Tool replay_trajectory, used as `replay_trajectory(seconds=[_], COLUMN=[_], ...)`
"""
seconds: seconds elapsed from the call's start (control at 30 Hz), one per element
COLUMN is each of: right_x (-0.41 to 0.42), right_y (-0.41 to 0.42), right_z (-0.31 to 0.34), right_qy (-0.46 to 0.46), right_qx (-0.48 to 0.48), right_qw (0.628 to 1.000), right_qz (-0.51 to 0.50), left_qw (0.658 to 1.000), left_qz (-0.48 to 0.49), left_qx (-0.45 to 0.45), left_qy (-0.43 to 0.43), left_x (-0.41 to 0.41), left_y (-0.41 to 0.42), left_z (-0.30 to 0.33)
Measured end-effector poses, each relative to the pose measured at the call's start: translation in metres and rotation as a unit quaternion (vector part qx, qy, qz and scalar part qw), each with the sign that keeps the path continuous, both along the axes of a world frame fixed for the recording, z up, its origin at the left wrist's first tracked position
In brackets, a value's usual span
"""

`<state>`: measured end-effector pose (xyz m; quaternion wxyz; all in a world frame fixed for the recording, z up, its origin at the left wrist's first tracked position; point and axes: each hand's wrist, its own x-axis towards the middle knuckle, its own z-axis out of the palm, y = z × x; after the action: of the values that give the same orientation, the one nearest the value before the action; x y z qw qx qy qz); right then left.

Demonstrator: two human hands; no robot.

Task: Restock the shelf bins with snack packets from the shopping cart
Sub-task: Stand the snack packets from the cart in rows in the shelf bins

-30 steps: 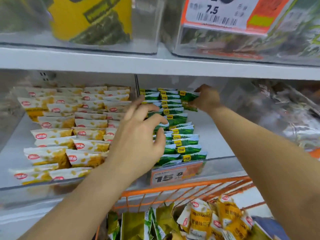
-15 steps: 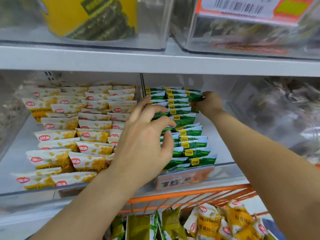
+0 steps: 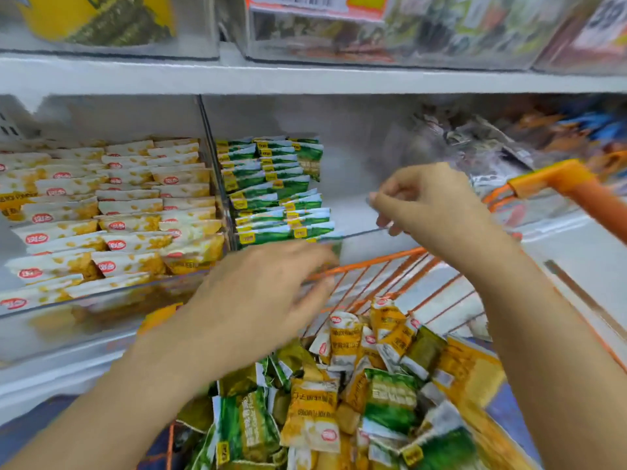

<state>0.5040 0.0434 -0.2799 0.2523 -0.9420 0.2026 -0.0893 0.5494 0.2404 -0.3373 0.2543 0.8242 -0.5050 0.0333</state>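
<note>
Green packets stand in tidy rows in the clear shelf bin to the right of the divider, with yellow packets filling the bin on the left. Both hands have come back out of that bin since a second ago, when they were reaching among the green rows. The left hand is now over the near rim of the orange shopping cart, its fingers spread loose and holding nothing, though motion blur softens them. The right hand hangs just in front of the bin's right side, fingers lightly curled, and no packet shows in them. A mixed heap of loose packets, green and yellow, lies in the cart below. That placement looks finished, and the likely next step is another grab from the cart.
</note>
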Motion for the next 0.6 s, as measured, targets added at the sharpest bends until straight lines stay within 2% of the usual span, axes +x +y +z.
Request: replay_trajectory(seconds=[0.07, 0.13, 0.2, 0.27, 0.37, 0.47, 0.6], right_x=[-0.033, -0.054, -0.067, -0.074, -0.078, -0.078, -0.079], right_y=[0.002, -0.003, -0.011, -0.019, -0.029, -0.033, -0.028], right_z=[-0.008, -0.028, -0.053, -0.077, -0.096, -0.096, -0.088], right_qy=[0.114, 0.228, 0.336, 0.394, 0.402, 0.355, 0.301], right_qx=[-0.07, -0.153, -0.189, -0.19, -0.185, -0.171, -0.022], right_qw=[0.991, 0.961, 0.922, 0.898, 0.896, 0.919, 0.95], right_qz=[0.002, 0.017, 0.031, 0.035, 0.026, 0.025, 0.082], left_qw=[0.992, 0.978, 0.972, 0.97, 0.972, 0.972, 0.971], left_qz=[-0.065, -0.093, -0.097, -0.094, -0.084, -0.079, -0.081], left_qx=[0.108, 0.184, 0.214, 0.222, 0.22, 0.223, 0.222], left_qy=[0.0, -0.011, -0.002, 0.009, 0.004, 0.008, 0.032], left_x=[-0.017, -0.025, -0.026, -0.024, -0.023, -0.024, -0.022], left_y=[-0.005, -0.009, -0.01, -0.009, -0.007, -0.005, -0.005], left_z=[-0.009, -0.024, -0.032, -0.036, -0.034, -0.033, -0.032])
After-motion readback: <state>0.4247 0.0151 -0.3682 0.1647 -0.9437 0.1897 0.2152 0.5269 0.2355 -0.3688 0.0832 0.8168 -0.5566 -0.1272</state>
